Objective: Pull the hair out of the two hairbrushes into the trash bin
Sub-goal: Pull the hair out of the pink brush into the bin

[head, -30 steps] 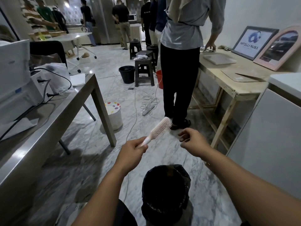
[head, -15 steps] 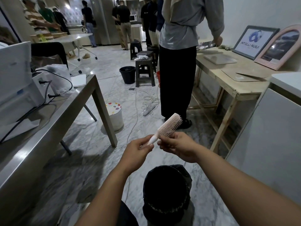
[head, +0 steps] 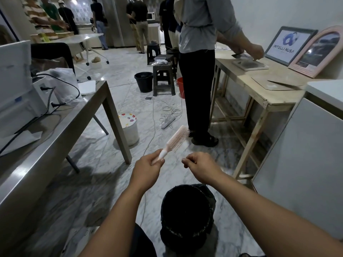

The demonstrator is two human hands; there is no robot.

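Head view: the left hand [head: 146,166] grips the pink hairbrush [head: 174,140] by its white handle, long axis slanting up and to the right, bristles facing right. The right hand [head: 199,166] sits just beside it, fingertips pinched together; any hair between them is too fine to make out. The black-lined trash bin [head: 187,216] stands below both hands.
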